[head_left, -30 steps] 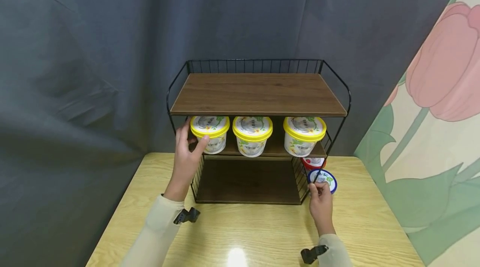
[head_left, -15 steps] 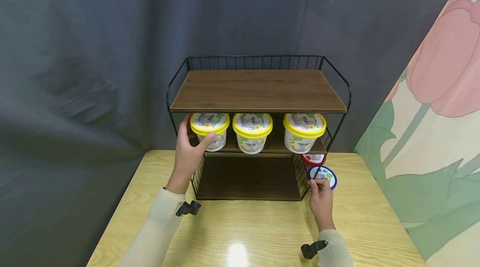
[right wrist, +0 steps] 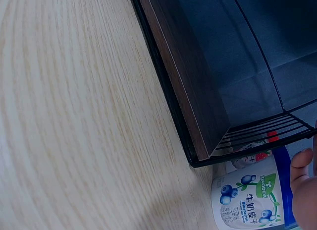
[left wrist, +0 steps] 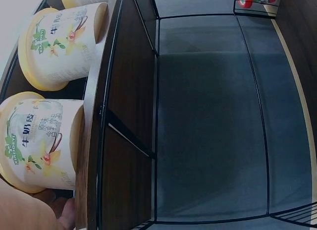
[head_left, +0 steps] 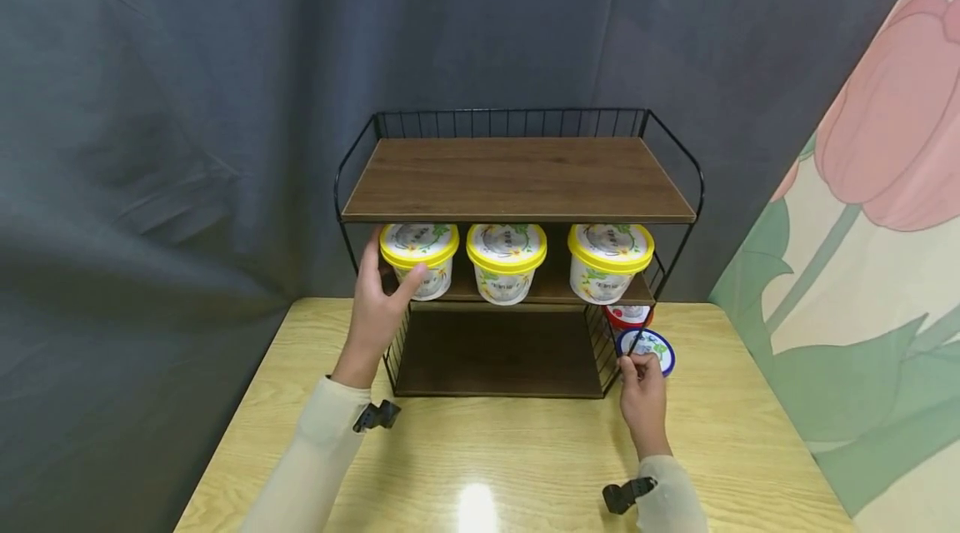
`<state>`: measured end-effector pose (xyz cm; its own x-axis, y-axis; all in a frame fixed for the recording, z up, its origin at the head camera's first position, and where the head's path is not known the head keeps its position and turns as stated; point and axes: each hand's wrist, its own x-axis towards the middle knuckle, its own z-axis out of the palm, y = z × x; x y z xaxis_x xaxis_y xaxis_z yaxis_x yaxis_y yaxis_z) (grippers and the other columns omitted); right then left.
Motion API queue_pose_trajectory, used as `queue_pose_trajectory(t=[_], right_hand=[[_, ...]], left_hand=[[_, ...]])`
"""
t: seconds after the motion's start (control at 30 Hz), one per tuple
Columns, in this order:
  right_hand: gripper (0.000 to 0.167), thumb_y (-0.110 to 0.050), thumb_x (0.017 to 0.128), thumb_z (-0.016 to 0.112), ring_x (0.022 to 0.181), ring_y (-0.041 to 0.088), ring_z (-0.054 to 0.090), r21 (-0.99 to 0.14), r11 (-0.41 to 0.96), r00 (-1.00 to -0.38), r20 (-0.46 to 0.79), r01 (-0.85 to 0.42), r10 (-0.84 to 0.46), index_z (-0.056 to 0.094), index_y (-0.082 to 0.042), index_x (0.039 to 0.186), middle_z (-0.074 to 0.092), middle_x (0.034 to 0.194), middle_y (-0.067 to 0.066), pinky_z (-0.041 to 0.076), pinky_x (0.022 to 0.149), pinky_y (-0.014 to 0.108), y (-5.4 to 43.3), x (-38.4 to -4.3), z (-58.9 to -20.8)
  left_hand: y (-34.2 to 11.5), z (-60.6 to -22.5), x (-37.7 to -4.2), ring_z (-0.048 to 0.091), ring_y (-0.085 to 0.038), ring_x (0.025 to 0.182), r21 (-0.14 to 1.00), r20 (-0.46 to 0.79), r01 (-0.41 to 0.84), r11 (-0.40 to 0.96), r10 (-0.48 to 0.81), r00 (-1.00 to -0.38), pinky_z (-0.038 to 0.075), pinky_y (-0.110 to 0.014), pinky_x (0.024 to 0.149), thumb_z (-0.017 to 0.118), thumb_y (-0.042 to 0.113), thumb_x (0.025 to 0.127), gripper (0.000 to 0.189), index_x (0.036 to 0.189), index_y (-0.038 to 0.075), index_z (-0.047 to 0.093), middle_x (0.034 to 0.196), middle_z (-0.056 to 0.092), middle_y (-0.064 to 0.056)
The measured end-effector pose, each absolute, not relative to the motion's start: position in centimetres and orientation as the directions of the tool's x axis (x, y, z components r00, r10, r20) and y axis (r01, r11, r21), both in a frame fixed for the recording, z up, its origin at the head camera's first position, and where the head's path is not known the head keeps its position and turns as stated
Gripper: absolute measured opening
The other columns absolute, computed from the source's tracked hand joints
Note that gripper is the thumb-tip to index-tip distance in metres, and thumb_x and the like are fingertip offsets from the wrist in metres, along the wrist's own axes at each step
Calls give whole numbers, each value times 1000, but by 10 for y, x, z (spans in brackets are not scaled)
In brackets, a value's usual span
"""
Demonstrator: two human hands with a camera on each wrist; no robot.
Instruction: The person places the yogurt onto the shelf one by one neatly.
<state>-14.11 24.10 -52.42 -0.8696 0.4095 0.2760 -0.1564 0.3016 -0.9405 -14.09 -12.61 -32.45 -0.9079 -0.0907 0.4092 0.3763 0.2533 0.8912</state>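
Observation:
On the middle shelf of a black wire rack (head_left: 517,175) with brown boards stand three white tubs with yellow lids. My left hand (head_left: 372,312) holds the leftmost yellow-lidded tub (head_left: 429,279), its thumb across the front and its fingers at the left side, partly hidden. In the left wrist view this tub (left wrist: 42,141) shows yellow flowers on its label. Low on the right, my right hand (head_left: 643,400) pinches the rack's front post. Close behind those fingers is a blue-lidded tub (head_left: 651,348); blueberries show on its side (right wrist: 250,195) in the right wrist view.
The middle yellow-lidded tub (head_left: 506,262) and the right one (head_left: 610,262) share that shelf, with a wider gap between them. A red-lidded tub (head_left: 628,316) stands behind the blue-lidded one, outside the rack. The rack stands on a light wooden table (head_left: 435,466) before a dark curtain (head_left: 480,25).
My left thumb has slid slightly right and lower on the front of the leftmost tub. The right hand keeps its place on the post. The head view has shifted slightly.

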Motion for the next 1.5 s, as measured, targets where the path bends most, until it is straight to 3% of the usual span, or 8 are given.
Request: queue_pose_trajectory(t=[0.17,0.27,0.47,0.7,0.87,1.13,1.37,1.5], right_hand=[[11,0,99,55,71,-8,53,-950,279,-873,252,-141,418,50,10,99,57,77,-23,43,62,10,243,-145,-533],[10,4,99,53,70,-10,50,-950,266,-878,263,-163,401,49,13,99,53,75,-29,43,61,10,239,-139,-521],[12,5,98,54,71,-11,50,-933,307,-875,302,-189,379,49,16,96,59,79,-13,43,63,10,231,-125,-496],[10,4,98,53,72,-9,50,-926,322,-871,318,-199,375,49,13,97,60,81,-12,42,63,10,236,-128,-499],[11,3,99,53,77,-12,53,-935,303,-879,293,-183,376,50,14,99,57,81,-23,43,66,8,239,-137,-519],[11,2,99,53,76,-8,54,-936,303,-873,292,-178,391,50,13,99,59,83,-15,42,64,10,242,-136,-520],[12,4,99,53,77,-11,53,-920,318,-871,341,-230,354,49,16,96,60,82,-14,43,66,9,234,-129,-502],[11,5,98,54,76,-11,54,-932,304,-866,310,-196,391,50,15,98,61,82,-12,43,67,7,235,-136,-515]], left_hand=[[-126,-327,-130,38,-25,136,851,470,413,325,-119,-875,37,-47,106,67,26,92,86,160,19,16,160,28,-7],[-127,-335,-119,36,-24,139,785,576,478,394,-180,-798,36,-44,105,69,20,91,75,155,14,31,157,33,-9],[-137,-358,-107,48,-17,114,735,678,555,389,-395,-620,36,-26,90,63,4,92,37,128,-1,55,123,53,-14],[-159,-402,-110,50,-4,108,930,367,322,177,-480,-797,37,-18,89,52,21,104,33,129,0,55,118,55,4],[-171,-440,-115,54,-2,109,969,229,173,174,-384,-894,40,-15,90,48,29,106,37,129,3,60,122,62,-9],[-169,-488,-121,60,-1,103,968,196,130,213,-328,-924,42,-18,88,53,30,104,34,121,4,66,116,70,-18],[-168,-515,-122,62,-14,111,958,190,87,273,-381,-905,41,-19,89,52,28,103,31,106,5,72,118,72,-9],[-167,-517,-117,62,-24,114,952,211,99,290,-385,-898,42,-19,88,52,21,104,30,103,0,72,121,71,-14]])
